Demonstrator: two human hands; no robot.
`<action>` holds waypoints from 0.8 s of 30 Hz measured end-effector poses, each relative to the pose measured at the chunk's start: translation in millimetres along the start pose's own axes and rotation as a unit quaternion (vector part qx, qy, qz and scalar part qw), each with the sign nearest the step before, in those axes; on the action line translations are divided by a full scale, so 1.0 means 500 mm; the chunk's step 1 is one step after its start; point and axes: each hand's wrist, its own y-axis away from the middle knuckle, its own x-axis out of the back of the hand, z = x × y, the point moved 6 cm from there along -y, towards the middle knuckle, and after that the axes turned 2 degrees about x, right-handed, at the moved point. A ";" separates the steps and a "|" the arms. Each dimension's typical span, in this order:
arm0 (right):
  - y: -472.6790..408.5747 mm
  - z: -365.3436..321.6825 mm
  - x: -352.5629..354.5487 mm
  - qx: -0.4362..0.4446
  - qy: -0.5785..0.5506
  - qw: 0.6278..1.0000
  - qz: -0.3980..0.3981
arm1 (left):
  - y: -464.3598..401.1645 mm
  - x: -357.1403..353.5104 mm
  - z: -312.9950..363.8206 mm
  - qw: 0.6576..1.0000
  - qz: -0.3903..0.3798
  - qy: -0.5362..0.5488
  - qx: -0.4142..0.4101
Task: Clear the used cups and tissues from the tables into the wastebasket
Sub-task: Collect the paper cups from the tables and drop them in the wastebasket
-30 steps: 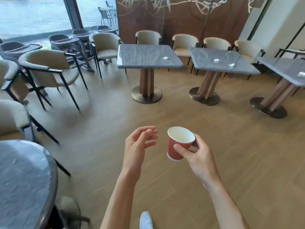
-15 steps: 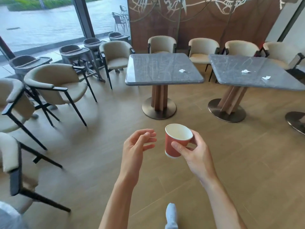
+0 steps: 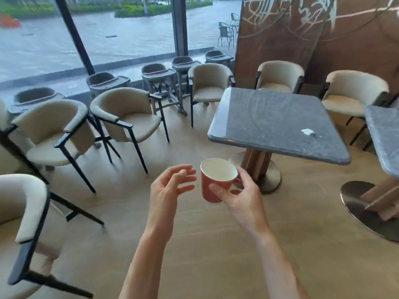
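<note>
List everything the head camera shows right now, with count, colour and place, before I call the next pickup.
red paper cup: one, red outside, white inside, upright in the right hand
crumpled white tissue: one, white, on the square table, near its right edge
square grey stone-topped table: one, grey top on a round metal foot, right of centre
second grey table: one, grey, cut off at the right edge
beige padded armchairs: six at least partly in view, beige with black legs, around the tables and on the left
dark high chairs: several, dark, along the window
wastebasket: none in view
left hand: empty, fingers relaxed, beside the cup
right hand: holds the cup
</note>
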 end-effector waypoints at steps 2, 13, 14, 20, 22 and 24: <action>-0.068 0.033 -0.022 -0.008 0.003 1.000 -0.014 | -0.069 -0.006 -0.020 1.000 0.015 0.006 0.006; -0.547 0.160 -0.160 -0.020 0.078 0.997 -0.008 | -0.596 -0.057 -0.075 0.997 -0.019 0.052 0.055; -0.599 0.158 -0.169 -0.022 0.082 0.996 -0.003 | -0.651 -0.064 -0.063 0.996 -0.029 0.056 0.055; -0.862 0.149 -0.257 -0.017 0.080 0.997 0.015 | -0.921 -0.078 -0.007 0.997 -0.045 0.058 0.036; -0.928 0.166 -0.287 -0.020 0.071 0.997 0.013 | -0.993 -0.077 -0.012 0.997 -0.043 0.057 0.041; -1.000 0.186 -0.311 -0.021 0.075 0.997 0.005 | -1.073 -0.078 -0.018 0.997 -0.044 0.050 0.043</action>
